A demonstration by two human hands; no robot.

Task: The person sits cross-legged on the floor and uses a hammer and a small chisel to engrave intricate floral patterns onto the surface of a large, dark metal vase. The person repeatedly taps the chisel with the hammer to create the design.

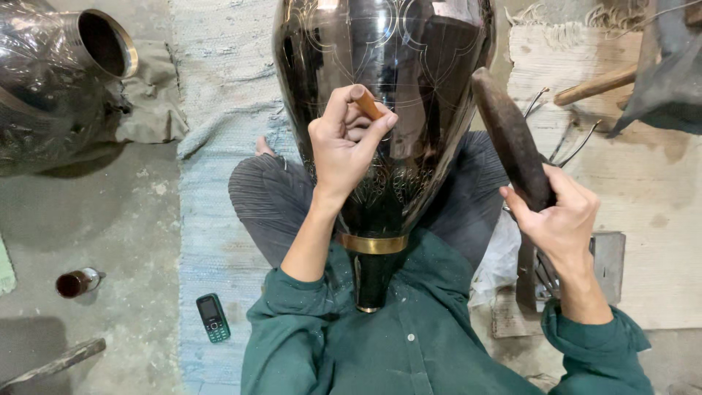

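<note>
A large glossy black vase (409,80) with fine engraved line patterns lies across my lap, its gold-banded neck (371,243) pointing toward my chest. My left hand (347,143) is closed around a short wooden-handled engraving tool (368,104), held against the vase's surface. My right hand (559,212) grips a dark, worn wooden mallet (510,143), raised beside the vase at the right.
Another dark metal vessel (58,73) lies at the top left on a cloth. A small phone (213,317) rests on the pale woven mat (219,95). A little brown bottle (77,282) lies on the concrete floor. Metal tools (563,143) and a wooden handle (594,85) sit on the wooden board at the right.
</note>
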